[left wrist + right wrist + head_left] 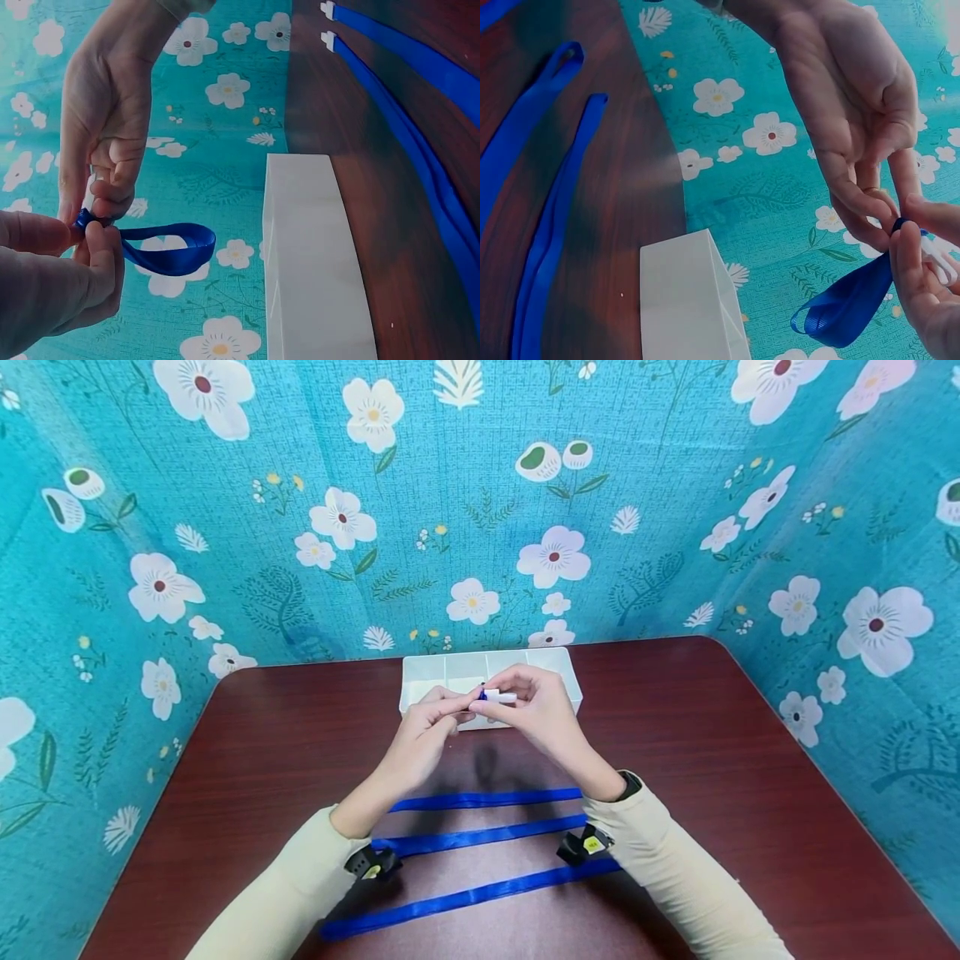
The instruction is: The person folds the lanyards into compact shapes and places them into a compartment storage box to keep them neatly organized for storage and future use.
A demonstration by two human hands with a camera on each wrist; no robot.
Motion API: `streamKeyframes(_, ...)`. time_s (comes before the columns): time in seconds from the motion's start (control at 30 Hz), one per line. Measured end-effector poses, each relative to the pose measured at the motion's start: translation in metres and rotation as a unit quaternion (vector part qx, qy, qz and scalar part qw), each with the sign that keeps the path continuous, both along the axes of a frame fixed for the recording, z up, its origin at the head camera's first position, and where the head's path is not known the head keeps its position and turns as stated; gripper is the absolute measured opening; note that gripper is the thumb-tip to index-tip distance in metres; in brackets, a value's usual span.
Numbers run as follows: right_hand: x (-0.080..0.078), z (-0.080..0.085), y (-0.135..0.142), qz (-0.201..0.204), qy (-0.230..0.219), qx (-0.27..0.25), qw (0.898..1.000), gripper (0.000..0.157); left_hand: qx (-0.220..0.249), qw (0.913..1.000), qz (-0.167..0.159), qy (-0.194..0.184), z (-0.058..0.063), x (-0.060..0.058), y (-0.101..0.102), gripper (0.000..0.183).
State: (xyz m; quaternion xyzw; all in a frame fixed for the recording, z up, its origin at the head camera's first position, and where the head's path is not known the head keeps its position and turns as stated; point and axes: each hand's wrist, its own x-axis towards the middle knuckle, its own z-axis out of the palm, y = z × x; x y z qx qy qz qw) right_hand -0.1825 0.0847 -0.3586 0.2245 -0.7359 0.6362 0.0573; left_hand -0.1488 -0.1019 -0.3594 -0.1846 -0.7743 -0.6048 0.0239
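Above the table, my left hand (426, 731) and right hand (542, 710) meet on a blue lanyard strap (176, 255). The thumb and fingers of my left hand (56, 281) pinch the strap near its gathered end, and a loop of it hangs out past the fingers. My right hand (930, 281) grips the same end, where a white plastic clip (937, 262) shows between its fingers. In the head view that clip (501, 696) lies sideways between both hands. Fingers partly hide the join of strap and clip.
Several blue straps lie on the dark red table; the front one (472, 897) runs slantwise. Two carry white end pieces (328, 41). A white divided box (416, 670) stands behind my hands, near the table's back edge. Flowered teal cloth (450, 510) surrounds the table.
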Motion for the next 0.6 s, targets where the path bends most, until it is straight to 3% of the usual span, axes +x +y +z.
streamKeyframes(0.13,0.0000,0.0009,-0.0005,-0.022,0.008,0.013,1.000,0.020,-0.003,1.0000,-0.001,0.000,0.0022,-0.0008,-0.0012,0.047)
streamKeyframes(0.37,-0.0008,0.0007,-0.0005,-0.010,-0.026,-0.010,1.000,0.018,-0.015,0.9997,0.005,0.016,0.0019,-0.0027,-0.0037,0.043)
streamKeyframes(0.6,0.0004,-0.0001,-0.0011,-0.013,-0.031,-0.015,0.999,0.020,-0.029,0.9988,0.012,0.036,0.0007,-0.0012,-0.0038,0.039)
